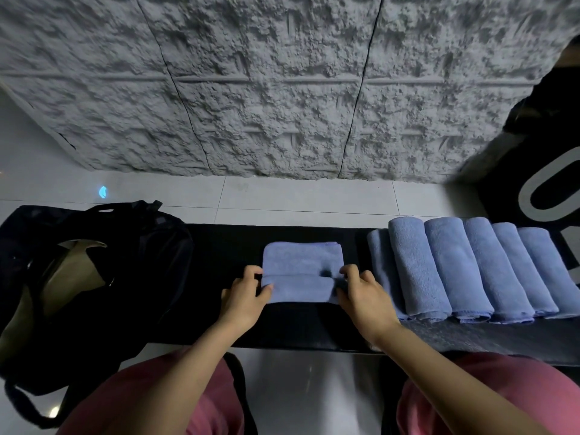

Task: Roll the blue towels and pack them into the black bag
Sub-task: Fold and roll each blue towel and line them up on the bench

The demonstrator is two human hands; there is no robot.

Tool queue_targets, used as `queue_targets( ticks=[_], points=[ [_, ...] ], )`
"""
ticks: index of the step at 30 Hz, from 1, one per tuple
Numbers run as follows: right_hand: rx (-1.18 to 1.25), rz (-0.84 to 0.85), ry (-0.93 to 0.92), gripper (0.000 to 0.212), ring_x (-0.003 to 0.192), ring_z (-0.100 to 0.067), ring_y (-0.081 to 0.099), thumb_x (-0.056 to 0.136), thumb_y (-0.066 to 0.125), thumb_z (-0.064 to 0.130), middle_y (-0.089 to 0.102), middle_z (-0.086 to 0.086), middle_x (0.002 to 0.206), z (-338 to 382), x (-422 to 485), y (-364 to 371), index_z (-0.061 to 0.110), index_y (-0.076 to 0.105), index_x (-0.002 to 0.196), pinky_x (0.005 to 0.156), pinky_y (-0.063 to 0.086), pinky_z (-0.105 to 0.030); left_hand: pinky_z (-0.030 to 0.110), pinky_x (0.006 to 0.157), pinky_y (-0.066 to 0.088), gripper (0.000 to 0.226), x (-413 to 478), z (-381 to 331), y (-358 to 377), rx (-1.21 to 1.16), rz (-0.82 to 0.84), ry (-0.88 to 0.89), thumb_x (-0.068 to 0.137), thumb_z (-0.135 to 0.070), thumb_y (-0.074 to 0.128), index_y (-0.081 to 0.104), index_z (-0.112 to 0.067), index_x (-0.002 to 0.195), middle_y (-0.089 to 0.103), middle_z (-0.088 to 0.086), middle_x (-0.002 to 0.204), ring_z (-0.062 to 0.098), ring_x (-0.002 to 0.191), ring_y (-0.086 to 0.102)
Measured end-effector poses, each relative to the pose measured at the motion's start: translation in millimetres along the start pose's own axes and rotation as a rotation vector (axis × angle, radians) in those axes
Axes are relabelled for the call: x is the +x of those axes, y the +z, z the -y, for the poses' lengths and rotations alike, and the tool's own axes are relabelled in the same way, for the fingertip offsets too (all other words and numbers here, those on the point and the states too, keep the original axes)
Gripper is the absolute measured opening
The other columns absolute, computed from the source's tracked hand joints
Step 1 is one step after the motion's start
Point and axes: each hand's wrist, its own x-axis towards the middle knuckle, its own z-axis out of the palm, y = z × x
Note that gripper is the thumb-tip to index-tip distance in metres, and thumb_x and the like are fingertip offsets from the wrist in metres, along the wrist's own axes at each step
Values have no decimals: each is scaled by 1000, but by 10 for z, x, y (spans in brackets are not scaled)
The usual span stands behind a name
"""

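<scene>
The towel (303, 265) lies between the two hands on a black mat (298, 328), flat at its far part and turned over into a thick roll along the near edge. The left hand (243, 298) grips the roll's left end, fingers curled over the top and thumb at the front. The right hand (365, 296) grips the right end the same way. The hands are apart, one at each end of the towel.

Just beyond the right hand, a row of blue rolls (455, 268) lies side by side on the mat, touching one another. The one nearest the hand is partly tucked under its neighbour.

Well out from the left hand sits the bag (150, 246), its mouth gaping to show a tan lining and a strap trailing toward the person.

Behind the hands, two knees in pink cloth (204, 400) flank a tiled floor (282, 196). Past the mat rises a rough grey wall (282, 89).
</scene>
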Motion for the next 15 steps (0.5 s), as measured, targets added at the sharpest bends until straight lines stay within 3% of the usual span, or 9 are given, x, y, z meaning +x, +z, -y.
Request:
queue_targets(
  ticks=[4,6,9,12,15],
  points=[
    [49,94,74,16,91,-26,45,96,41,27,54,-6,85,28,-36,4,15,40,105,66,41,-39,36,92,40,29,-26,-23,9,51,25,-66,95,-40,44,42,-20,116,58,-3,94,19,92,59],
    [-53,-15,-10,11,83,-24,45,91,52,22,54,-4,85,43,-28,-12,13,47,97,63,46,-41,35,89,39,27,-31,-26,5,76,-28,-41,93,-40,48,43,-21,113,57,-5,94,17,93,56],
    [-200,-166,-196,20,71,-22,45,71,70,9,54,1,80,26,-18,-23,15,56,83,53,42,-34,31,81,39,13,-38,0,6,108,-198,182,88,-30,58,55,-23,99,53,-11,96,13,93,47],
    [-273,-166,-326,26,73,-21,48,65,76,7,57,6,80,3,-49,-15,19,62,82,56,38,-30,26,76,33,2,-45,32,-23,159,-252,398,83,-25,67,66,-25,82,56,-16,90,8,86,45],
    [-308,-205,-384,11,74,-22,48,75,72,21,59,5,82,-31,-66,-9,18,64,83,59,36,-32,26,81,31,28,-29,77,-60,238,-183,458,76,-44,72,70,-26,97,59,-17,103,10,97,48]
  ],
)
